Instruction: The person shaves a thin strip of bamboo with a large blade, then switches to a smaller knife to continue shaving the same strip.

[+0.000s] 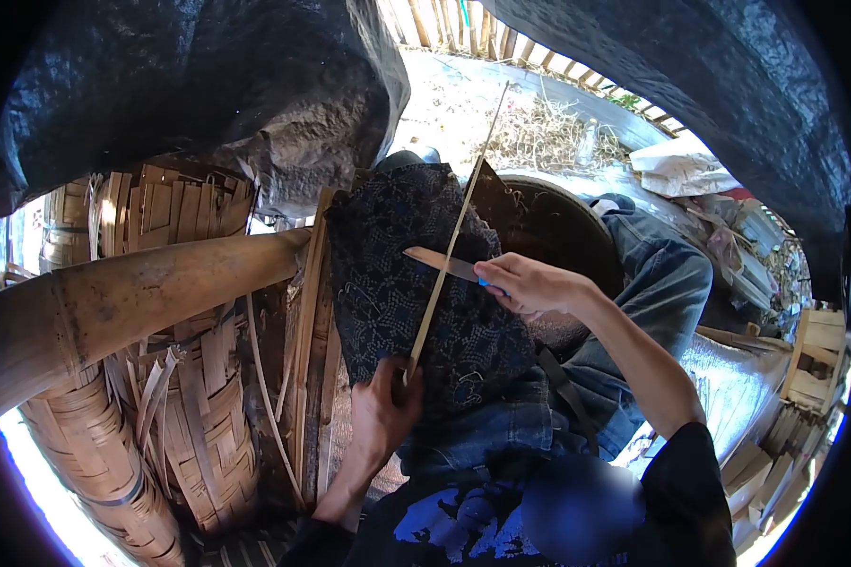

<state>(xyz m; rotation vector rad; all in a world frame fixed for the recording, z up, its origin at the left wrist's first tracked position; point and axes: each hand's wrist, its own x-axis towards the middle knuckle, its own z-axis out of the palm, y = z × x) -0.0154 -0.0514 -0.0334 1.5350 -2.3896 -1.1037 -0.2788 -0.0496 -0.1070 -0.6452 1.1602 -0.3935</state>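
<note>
My left hand (385, 406) is closed round the lower end of a long, thin bamboo strip (462, 210), which slants up and away over my lap. In my right hand (529, 286) is a knife (444, 263) with a blue handle, mostly hidden by the fingers. Its blade points left and crosses the strip around the middle. Beneath both lies a dark patterned cloth (388, 283), spread over my legs.
A thick bamboo pole (161, 288) juts in from the left, above tall woven bamboo baskets (203, 425). Beyond my knees sits a round dark basin (548, 222). Dark plastic sheeting (208, 85) hangs overhead. Dry shavings (529, 132) litter the ground ahead.
</note>
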